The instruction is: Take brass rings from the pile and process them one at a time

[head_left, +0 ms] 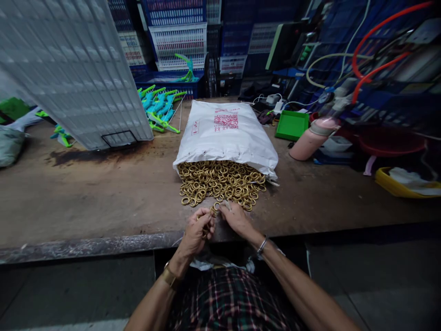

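A white sack (220, 131) with red print lies on the wooden table, its mouth facing me. Many brass-coloured rings (220, 179) spill from it onto the wood. In front of the pile, my left hand (200, 228) is closed around several of these rings, with a ring showing at its fingertips. My right hand (235, 217) is beside it, its fingers pinched at a ring between the two hands. Part of what each hand holds is hidden by the fingers.
A tall white ribbed panel (79, 69) stands at the left, with green and blue plastic pieces (160, 108) behind it. Right of the sack are a green tray (292, 125), a pink bottle (310, 140) and a yellow tray (401, 186). Crates (179, 43) are stacked behind the table (86, 197).
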The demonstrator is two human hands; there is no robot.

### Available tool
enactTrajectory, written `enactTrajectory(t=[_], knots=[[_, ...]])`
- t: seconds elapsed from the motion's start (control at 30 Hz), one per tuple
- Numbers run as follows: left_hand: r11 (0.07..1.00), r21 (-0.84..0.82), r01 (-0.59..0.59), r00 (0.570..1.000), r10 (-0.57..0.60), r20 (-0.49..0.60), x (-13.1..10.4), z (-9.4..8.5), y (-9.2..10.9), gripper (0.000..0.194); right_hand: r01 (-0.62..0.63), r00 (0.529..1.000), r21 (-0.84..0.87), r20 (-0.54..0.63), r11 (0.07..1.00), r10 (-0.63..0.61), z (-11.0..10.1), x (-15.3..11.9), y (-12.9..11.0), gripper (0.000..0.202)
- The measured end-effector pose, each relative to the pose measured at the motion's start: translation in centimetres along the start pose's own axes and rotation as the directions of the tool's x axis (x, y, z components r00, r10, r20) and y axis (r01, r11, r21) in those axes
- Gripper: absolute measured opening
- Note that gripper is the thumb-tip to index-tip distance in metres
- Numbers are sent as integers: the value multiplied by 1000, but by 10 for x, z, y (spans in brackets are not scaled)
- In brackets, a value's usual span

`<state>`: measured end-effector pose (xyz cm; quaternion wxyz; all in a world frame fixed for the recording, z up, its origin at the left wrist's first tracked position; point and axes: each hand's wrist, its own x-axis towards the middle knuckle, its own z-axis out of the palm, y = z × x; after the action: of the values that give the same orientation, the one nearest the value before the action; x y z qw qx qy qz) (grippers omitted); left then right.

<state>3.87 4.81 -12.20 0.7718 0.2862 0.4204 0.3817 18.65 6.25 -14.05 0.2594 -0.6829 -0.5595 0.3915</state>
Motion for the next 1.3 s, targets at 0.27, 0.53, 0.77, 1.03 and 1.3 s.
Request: enactTrajectory(t=[0.27, 0.53, 0.77, 1.03, 1.3], knots=[[998, -60, -12, 999, 15, 39, -1, -1, -2, 26, -204, 955, 571, 293, 795, 35, 10, -10, -7, 24], [994, -81, 68, 996, -73, -60, 3, -7, -5, 39, 102, 988, 266, 83, 959, -128, 8, -9, -8, 17], [1000, -7, 29, 994, -30, -106, 5, -9, -8, 40, 363, 930, -118, -18, 924, -368, 7, -13, -4, 15], [995, 96, -6, 996, 14, -90, 0, -7, -4, 45, 431, 895, -86, -84, 898, -438, 8, -15, -3, 18], [901, 393, -184, 956, 257, -142, 1, -7, -9, 29, 246, 969, 83, -31, 966, -245, 6, -16, -18, 21]])
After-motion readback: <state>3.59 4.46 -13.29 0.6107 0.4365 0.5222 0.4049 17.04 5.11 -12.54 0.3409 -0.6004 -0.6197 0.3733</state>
